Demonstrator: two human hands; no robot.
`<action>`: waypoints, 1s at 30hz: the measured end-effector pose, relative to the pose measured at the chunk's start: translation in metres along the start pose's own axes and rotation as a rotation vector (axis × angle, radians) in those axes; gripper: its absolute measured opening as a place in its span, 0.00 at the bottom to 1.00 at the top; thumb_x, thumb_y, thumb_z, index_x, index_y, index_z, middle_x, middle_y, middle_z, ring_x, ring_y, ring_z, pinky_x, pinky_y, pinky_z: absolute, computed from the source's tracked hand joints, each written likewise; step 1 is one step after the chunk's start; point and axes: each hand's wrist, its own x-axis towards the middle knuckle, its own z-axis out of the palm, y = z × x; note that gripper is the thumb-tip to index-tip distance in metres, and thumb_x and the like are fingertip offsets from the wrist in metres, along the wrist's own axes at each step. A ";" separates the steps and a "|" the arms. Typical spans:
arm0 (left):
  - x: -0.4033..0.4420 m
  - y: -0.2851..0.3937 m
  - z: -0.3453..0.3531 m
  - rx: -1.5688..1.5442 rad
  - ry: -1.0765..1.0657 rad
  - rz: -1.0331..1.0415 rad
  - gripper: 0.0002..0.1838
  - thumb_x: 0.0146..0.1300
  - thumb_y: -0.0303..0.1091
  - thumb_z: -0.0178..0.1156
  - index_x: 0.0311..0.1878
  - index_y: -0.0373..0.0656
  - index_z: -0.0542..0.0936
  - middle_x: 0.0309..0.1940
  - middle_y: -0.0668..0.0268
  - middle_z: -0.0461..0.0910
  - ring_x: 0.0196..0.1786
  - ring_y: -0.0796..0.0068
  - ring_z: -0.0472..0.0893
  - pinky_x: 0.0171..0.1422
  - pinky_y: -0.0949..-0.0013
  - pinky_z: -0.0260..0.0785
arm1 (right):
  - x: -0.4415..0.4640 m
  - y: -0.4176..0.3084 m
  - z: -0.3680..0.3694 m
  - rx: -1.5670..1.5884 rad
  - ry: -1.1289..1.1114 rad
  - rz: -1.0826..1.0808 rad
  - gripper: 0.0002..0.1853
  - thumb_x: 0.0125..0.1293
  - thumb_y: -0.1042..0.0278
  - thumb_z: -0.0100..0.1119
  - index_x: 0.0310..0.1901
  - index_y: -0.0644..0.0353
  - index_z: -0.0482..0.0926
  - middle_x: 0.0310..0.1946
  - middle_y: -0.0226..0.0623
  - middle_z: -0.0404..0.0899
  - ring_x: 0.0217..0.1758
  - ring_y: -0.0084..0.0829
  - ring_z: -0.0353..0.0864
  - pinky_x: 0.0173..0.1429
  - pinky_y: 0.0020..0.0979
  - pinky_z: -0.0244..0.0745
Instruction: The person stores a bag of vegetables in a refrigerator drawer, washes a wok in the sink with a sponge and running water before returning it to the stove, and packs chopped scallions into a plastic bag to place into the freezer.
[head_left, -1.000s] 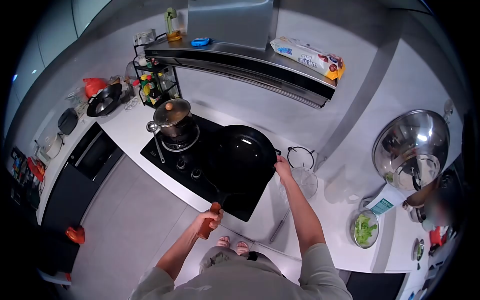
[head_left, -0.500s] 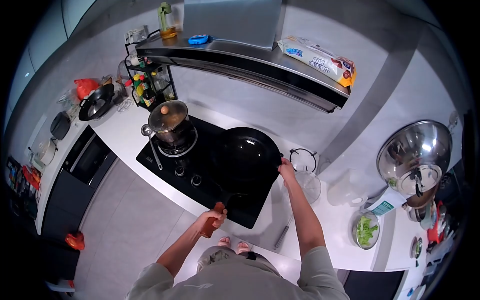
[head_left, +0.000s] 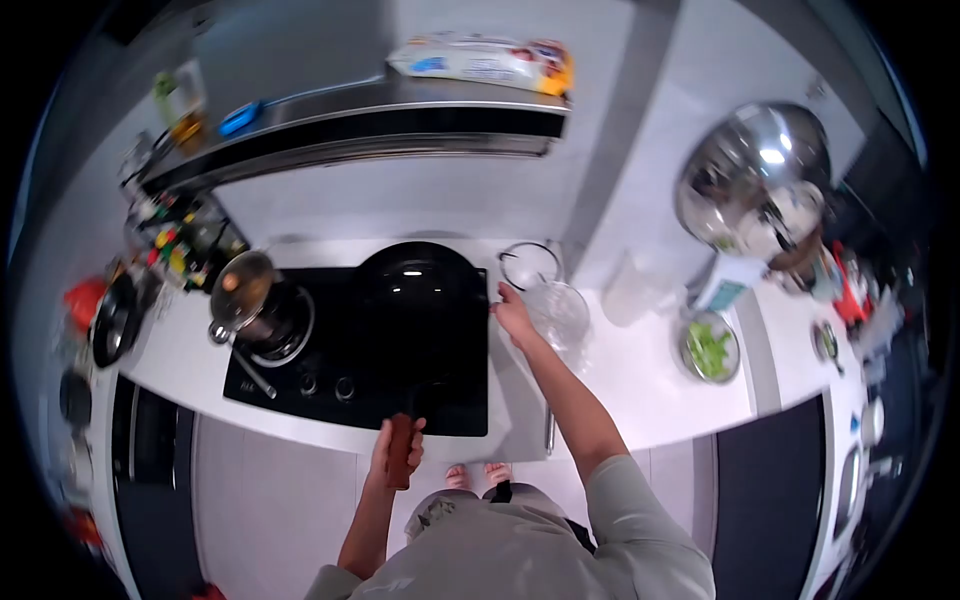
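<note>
A black wok [head_left: 415, 300] rests on the right side of the black cooktop [head_left: 440, 422]. My left hand [head_left: 398, 440] is wrapped around its reddish-brown wooden handle [head_left: 400, 455] at the counter's front edge. On the far right side of the wok, my right hand [head_left: 512, 312] has its fingers closed at the rim, where a small side handle sits, mostly hidden by the fingers. Beside that hand lies a round mesh strainer [head_left: 556, 316]. A lidded pot [head_left: 245, 295] stands on the left burner, with a ladle [head_left: 256, 376] in front of it.
A black ring stand [head_left: 531, 268] lies behind the strainer. To the right are a glass bowl of lettuce [head_left: 710, 347] and a large steel bowl [head_left: 740, 170] against the wall. The range hood [head_left: 370, 130] overhangs the cooktop, with a snack-like package [head_left: 480, 62] on top.
The view has swung to the right, so the cooktop and hood appear farther left and more level. Both hands keep their places on the wok.
</note>
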 end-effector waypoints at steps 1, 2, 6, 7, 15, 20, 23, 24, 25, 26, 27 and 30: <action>0.002 0.002 -0.008 -0.164 -0.051 -0.055 0.32 0.65 0.58 0.49 0.58 0.38 0.69 0.28 0.69 0.68 0.24 0.79 0.67 0.26 0.80 0.62 | -0.005 0.005 -0.005 0.050 0.023 0.005 0.38 0.52 0.79 0.53 0.68 0.63 0.58 0.68 0.48 0.59 0.73 0.42 0.55 0.72 0.34 0.52; 0.005 0.002 -0.018 -0.264 -0.152 -0.088 0.38 0.64 0.64 0.46 0.62 0.37 0.67 0.30 0.67 0.70 0.26 0.77 0.68 0.30 0.79 0.66 | -0.007 0.015 -0.012 0.032 0.051 -0.029 0.37 0.53 0.79 0.54 0.68 0.62 0.58 0.68 0.48 0.58 0.73 0.42 0.54 0.72 0.35 0.52; 0.024 -0.007 -0.047 -0.348 -0.194 -0.271 0.34 0.66 0.59 0.48 0.61 0.38 0.70 0.38 0.61 0.78 0.39 0.73 0.77 0.43 0.77 0.73 | -0.044 0.028 -0.051 0.061 0.169 -0.070 0.35 0.55 0.79 0.53 0.68 0.62 0.58 0.68 0.47 0.58 0.73 0.42 0.54 0.72 0.35 0.53; 0.033 -0.011 -0.054 -0.346 -0.122 -0.300 0.31 0.67 0.56 0.47 0.60 0.38 0.71 0.39 0.61 0.79 0.41 0.72 0.77 0.46 0.75 0.72 | -0.057 0.032 -0.063 0.084 0.201 -0.062 0.35 0.56 0.79 0.53 0.68 0.62 0.58 0.68 0.46 0.59 0.73 0.42 0.55 0.71 0.34 0.54; 0.099 -0.065 -0.046 0.058 -0.011 -0.306 0.16 0.68 0.41 0.51 0.49 0.41 0.79 0.36 0.65 0.81 0.46 0.73 0.79 0.58 0.70 0.69 | -0.184 0.061 -0.164 0.244 0.526 0.018 0.32 0.56 0.78 0.50 0.66 0.64 0.62 0.65 0.49 0.63 0.67 0.44 0.64 0.67 0.35 0.61; 0.123 -0.125 -0.012 0.113 -0.031 -0.302 0.17 0.69 0.43 0.48 0.54 0.44 0.75 0.40 0.65 0.78 0.50 0.69 0.76 0.60 0.65 0.69 | -0.280 0.092 -0.239 0.317 0.702 0.067 0.27 0.61 0.75 0.51 0.64 0.59 0.65 0.64 0.38 0.65 0.62 0.32 0.68 0.59 0.33 0.68; 0.135 -0.171 0.027 0.275 0.087 -0.327 0.19 0.68 0.44 0.49 0.57 0.44 0.72 0.45 0.64 0.76 0.53 0.67 0.74 0.62 0.63 0.65 | -0.338 0.116 -0.286 0.381 0.811 0.070 0.26 0.61 0.74 0.52 0.63 0.59 0.66 0.63 0.37 0.66 0.61 0.31 0.69 0.58 0.33 0.69; 0.142 -0.190 0.034 0.336 0.019 -0.326 0.20 0.68 0.44 0.49 0.58 0.45 0.71 0.49 0.64 0.74 0.56 0.67 0.72 0.64 0.62 0.63 | -0.360 0.123 -0.302 0.389 0.841 0.065 0.26 0.61 0.74 0.52 0.63 0.59 0.66 0.62 0.37 0.66 0.60 0.30 0.70 0.56 0.32 0.70; 0.148 -0.211 0.042 0.379 -0.009 -0.331 0.20 0.68 0.43 0.50 0.58 0.44 0.71 0.48 0.64 0.74 0.56 0.67 0.72 0.64 0.63 0.64 | -0.382 0.131 -0.319 0.394 0.873 0.055 0.26 0.61 0.74 0.52 0.63 0.59 0.66 0.62 0.37 0.66 0.60 0.30 0.70 0.56 0.32 0.70; 0.151 -0.233 0.055 0.401 -0.046 -0.342 0.19 0.67 0.43 0.51 0.57 0.44 0.72 0.48 0.64 0.75 0.55 0.67 0.73 0.64 0.63 0.64 | -0.403 0.141 -0.337 0.396 0.902 0.046 0.26 0.61 0.74 0.52 0.63 0.59 0.66 0.62 0.37 0.66 0.60 0.30 0.70 0.56 0.32 0.70; 0.154 -0.257 0.067 0.422 -0.084 -0.350 0.19 0.67 0.42 0.52 0.57 0.44 0.72 0.48 0.64 0.75 0.55 0.67 0.73 0.64 0.63 0.64 | -0.424 0.152 -0.355 0.398 0.929 0.035 0.25 0.61 0.74 0.52 0.62 0.59 0.66 0.62 0.37 0.66 0.60 0.30 0.70 0.56 0.32 0.70; 0.153 -0.341 0.104 0.430 -0.099 -0.431 0.18 0.66 0.41 0.53 0.55 0.44 0.74 0.48 0.63 0.76 0.55 0.67 0.74 0.63 0.63 0.65 | -0.501 0.163 -0.403 0.418 1.013 0.015 0.24 0.61 0.74 0.52 0.61 0.60 0.67 0.62 0.37 0.67 0.59 0.30 0.70 0.55 0.32 0.70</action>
